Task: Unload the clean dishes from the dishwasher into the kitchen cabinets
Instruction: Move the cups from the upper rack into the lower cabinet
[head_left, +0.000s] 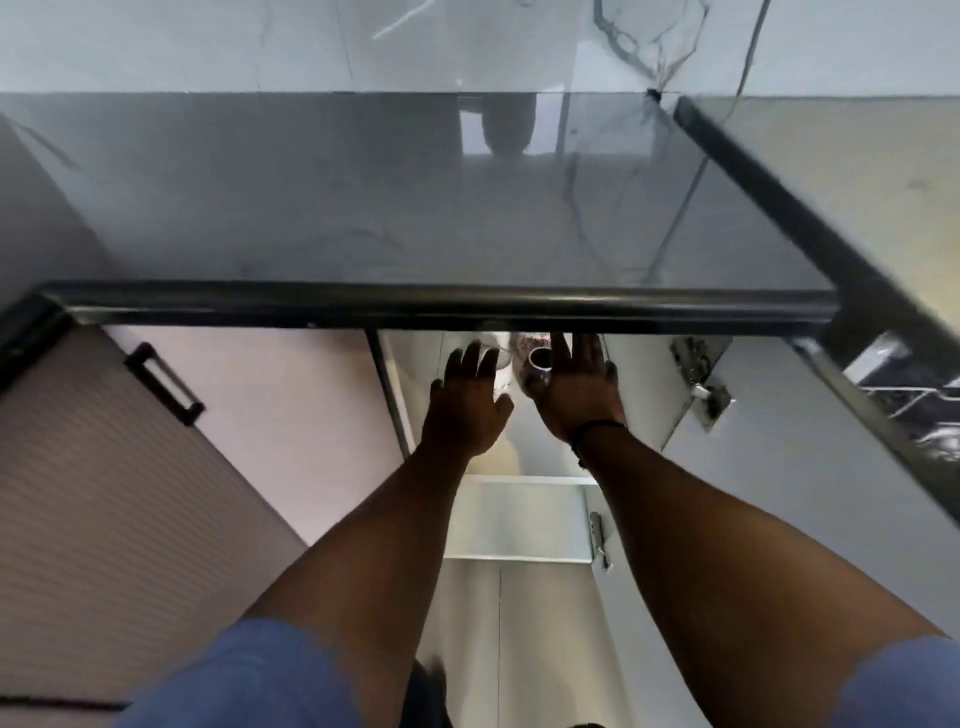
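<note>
Both hands inside the open cabinet under the counter

I see a mug (539, 364) low inside the cabinet (524, 519), its dark mouth facing up, right against my right hand (576, 395). The right palm presses the mug's side, fingers straight and together pointing into the cabinet, thumb below the mug; I cannot tell if it really grips. A dark band (597, 428) sits on that wrist. A patterned dish (527, 343) sits just behind the mug, blurred. My left hand (467, 400) is just left of the mug, fingers spread apart, nothing in them; a clear glass (496, 356) shows at its fingertips, contact unclear. Both forearms reach down from blue sleeves (244, 675). The grey counter (363, 208) with its dark front edge hangs over the cabinet top and hides the fingertips' far end. The cabinet door (779, 467) is swung open to the right, with hinges (698, 379) showing. On the left, a ribbed front with a black handle (163, 384)
</note>
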